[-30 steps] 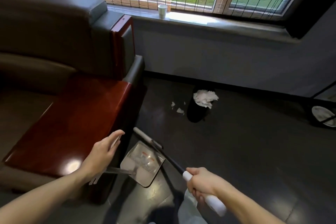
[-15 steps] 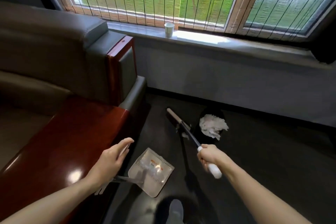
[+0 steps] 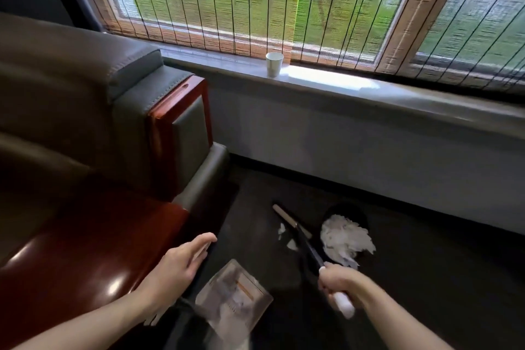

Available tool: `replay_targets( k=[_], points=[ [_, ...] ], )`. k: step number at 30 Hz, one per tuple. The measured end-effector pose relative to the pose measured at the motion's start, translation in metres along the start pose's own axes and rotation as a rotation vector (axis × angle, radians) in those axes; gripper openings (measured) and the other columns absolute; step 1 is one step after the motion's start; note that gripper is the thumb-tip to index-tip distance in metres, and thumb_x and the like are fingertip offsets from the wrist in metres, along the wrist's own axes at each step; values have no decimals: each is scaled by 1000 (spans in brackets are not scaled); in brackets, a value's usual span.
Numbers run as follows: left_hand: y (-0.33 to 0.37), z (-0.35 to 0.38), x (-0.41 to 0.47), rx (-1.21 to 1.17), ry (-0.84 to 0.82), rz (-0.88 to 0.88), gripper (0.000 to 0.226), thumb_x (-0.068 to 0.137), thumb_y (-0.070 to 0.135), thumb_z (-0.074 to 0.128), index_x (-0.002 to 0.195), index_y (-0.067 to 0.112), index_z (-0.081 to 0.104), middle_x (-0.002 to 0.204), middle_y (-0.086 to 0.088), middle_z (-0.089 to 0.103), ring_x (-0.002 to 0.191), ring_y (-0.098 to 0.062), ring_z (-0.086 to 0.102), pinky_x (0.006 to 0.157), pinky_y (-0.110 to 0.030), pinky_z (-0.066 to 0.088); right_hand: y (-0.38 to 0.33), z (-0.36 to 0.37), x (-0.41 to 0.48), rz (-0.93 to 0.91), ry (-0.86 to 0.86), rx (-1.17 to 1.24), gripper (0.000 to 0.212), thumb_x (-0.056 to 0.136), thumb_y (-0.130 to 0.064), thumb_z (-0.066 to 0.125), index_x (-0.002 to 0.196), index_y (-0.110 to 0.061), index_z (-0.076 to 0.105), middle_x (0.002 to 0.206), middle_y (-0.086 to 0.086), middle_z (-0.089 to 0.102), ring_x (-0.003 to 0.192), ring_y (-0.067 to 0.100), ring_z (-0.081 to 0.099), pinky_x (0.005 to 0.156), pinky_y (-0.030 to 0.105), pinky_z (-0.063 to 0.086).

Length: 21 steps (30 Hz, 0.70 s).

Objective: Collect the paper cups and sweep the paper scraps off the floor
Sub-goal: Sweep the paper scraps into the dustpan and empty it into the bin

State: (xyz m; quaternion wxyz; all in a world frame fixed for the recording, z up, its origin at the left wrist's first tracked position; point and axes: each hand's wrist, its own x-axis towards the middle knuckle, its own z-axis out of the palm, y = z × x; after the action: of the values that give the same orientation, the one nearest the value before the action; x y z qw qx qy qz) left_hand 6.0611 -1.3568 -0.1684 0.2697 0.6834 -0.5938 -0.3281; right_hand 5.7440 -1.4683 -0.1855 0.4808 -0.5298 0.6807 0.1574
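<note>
The right hand (image 3: pixel 339 284) is wrapped tight around the white end of the broom (image 3: pixel 310 251), grip closed on the handle. The broom's long axis runs from 5 o'clock at that hand up to 11 o'clock, where the broom head (image 3: pixel 289 219) sits low near the floor.

Two paper scraps (image 3: pixel 287 237) lie just beside the head, on its 7 o'clock side, between it and the dustpan (image 3: pixel 235 293). The dustpan is at about 7 o'clock from the scraps and 9 o'clock from the right hand, so the sweep most likely has to pull the scraps back along that line toward the pan. The right hand is the nearer one to them.

The left hand (image 3: pixel 181 261) is above the dustpan's handle with its fingers straight. The thumb and palm side are hidden, so I cannot tell whether its grip holds the handle.

At 3 o'clock from the scraps a dark bin (image 3: pixel 350 209) holds a wad of white paper (image 3: pixel 345 244) that spills over its rim. One paper cup (image 3: pixel 274 64) stands upright on the windowsill (image 3: pixel 397 91), far off at 12 o'clock.

The dark floor hides any smaller scraps, motion blur smears the dustpan's contents, and whether the broom head touches the floor is unclear.
</note>
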Motion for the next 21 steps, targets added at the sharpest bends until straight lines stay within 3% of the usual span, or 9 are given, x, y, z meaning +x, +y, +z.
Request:
replay_targets(
  k=[3,6,9,11,12,14,15,18,21],
  points=[
    [-1,0,1,-16,14,5,40,96,18,51,110,55,48,113,13,62,106,8,55,95,-16,43,2,28,-30,10,-131,47,24,83,-7,39,105,-12,48,60,3,54,43,11,49,44,20,38],
    [0,1,2,-4,3,16,41,96,18,51,112,55,47,113,15,61,102,17,51,89,-2,37,-1,50,-77,-6,-209,81,13,83,-15,43,80,-15,56,59,-2,55,43,5,52,44,15,39],
    [-1,-1,-3,-23,-7,32,41,97,18,51,113,55,47,113,20,57,99,24,48,83,4,33,-7,64,-121,6,-275,137,22,81,-15,51,60,-18,56,54,-6,53,37,0,47,36,8,32],
    [-1,-6,-13,-51,-25,27,38,97,18,49,118,49,50,116,20,56,106,18,48,86,2,33,-7,69,-153,66,-355,255,23,84,-7,51,76,-20,69,45,-6,45,36,4,41,35,10,30],
    [-3,-9,-20,-61,-52,22,36,98,18,48,122,45,51,119,19,54,111,12,47,90,-1,32,-2,72,-167,120,-396,409,32,85,0,47,100,-18,71,41,-4,40,33,5,37,34,10,29],
    [-9,-13,-39,-54,-127,28,35,99,20,46,128,38,50,124,18,51,118,8,43,94,-4,31,13,84,-196,155,-386,621,56,85,7,41,137,-14,50,39,-2,34,30,5,32,32,10,27],
    [-12,-15,-52,-36,-163,48,36,99,20,46,130,37,50,125,17,51,119,8,43,94,-2,30,21,95,-211,161,-366,678,61,84,7,41,142,-13,43,40,-2,33,31,5,32,31,11,26],
    [-16,-21,-93,1,-196,111,36,98,18,47,130,34,51,124,14,55,116,10,46,91,2,31,39,122,-246,180,-318,779,61,83,3,41,140,-19,45,43,-3,34,32,3,31,29,11,24],
    [-14,-28,-138,14,-229,136,36,98,19,46,127,41,50,122,13,56,115,9,47,91,-2,32,51,139,-276,213,-265,810,66,86,4,37,148,-15,26,44,-4,30,31,2,29,28,10,22]
  ],
)
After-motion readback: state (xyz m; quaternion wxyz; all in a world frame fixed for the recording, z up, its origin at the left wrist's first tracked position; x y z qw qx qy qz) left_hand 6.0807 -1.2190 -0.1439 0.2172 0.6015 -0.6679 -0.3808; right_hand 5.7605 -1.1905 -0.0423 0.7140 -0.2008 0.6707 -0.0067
